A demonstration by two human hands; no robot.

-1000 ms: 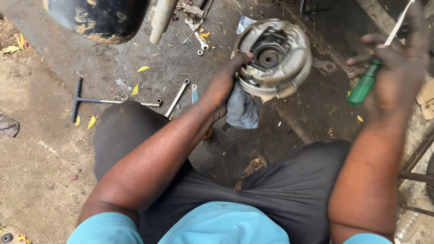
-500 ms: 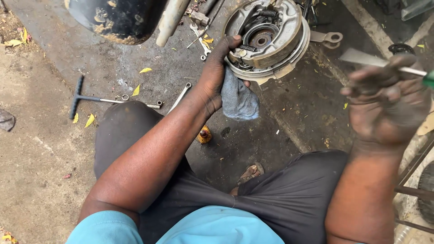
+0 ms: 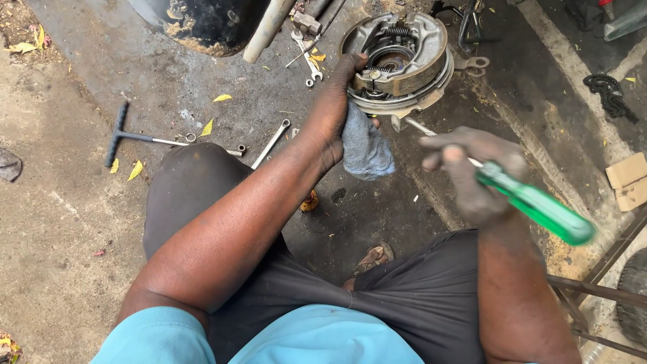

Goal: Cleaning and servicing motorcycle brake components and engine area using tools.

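My left hand [image 3: 335, 101] grips the edge of a round metal brake plate with brake shoes and springs [image 3: 404, 61], together with a grey-blue rag [image 3: 367, 152] that hangs below it. In my right hand [image 3: 472, 172] is a screwdriver with a green handle [image 3: 539, 205]; its metal shaft points up-left, with the tip close to the lower rim of the brake plate. I cannot tell whether the tip touches it. I am seated above the concrete ground, my knees in dark shorts below the hands.
On the ground lie a T-handle wrench [image 3: 135, 138], an open-end spanner [image 3: 271, 143] and more spanners [image 3: 306, 54]. A dark tyre and fork tube [image 3: 266, 27] are at the top, a chain piece [image 3: 610, 94] and cardboard [image 3: 627, 178] at right, a metal frame [image 3: 593, 290] at lower right.
My right hand has come down and leftward with the screwdriver, turning its tip toward the brake plate. The left hand has kept its hold on the plate and rag.
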